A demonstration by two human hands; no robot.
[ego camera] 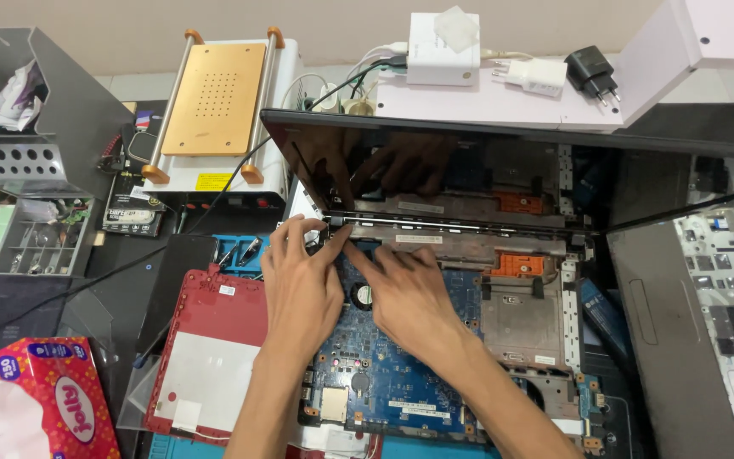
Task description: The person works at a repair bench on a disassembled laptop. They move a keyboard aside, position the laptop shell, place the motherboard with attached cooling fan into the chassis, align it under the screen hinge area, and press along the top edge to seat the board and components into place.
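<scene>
Laptop (503, 280), opened and stripped of its bottom cover, is seen lying in the middle of the counter (129, 289), with its dark screen (469, 170) raised at the far side and reflecting the hands. The blue board (401, 374) is exposed and is judged fragile and stiff: it is best held by its edges or by the chassis frame, never by the small parts, and the hinge strip (435, 223) is likely thin and easily bent. The left hand (299, 289) is laid over the left part of the board, its fingers (320, 242) stretched toward the left hinge corner and pressed there; nothing is seen to be enclosed by them. The right hand (405, 293) is laid just beside it, touching it near the thumb, with fingers (358, 255) flat and spread on the far edge of the board near the round coin cell (363, 296); they are loose rather than clenched, and no tool is held. A red cover (206, 348) lies just left of the laptop, near the left forearm. A tissue box (36, 399) is at the near left, a tan-topped heating plate (214, 98) at the far left, and chargers (554, 75) at the far side.
</scene>
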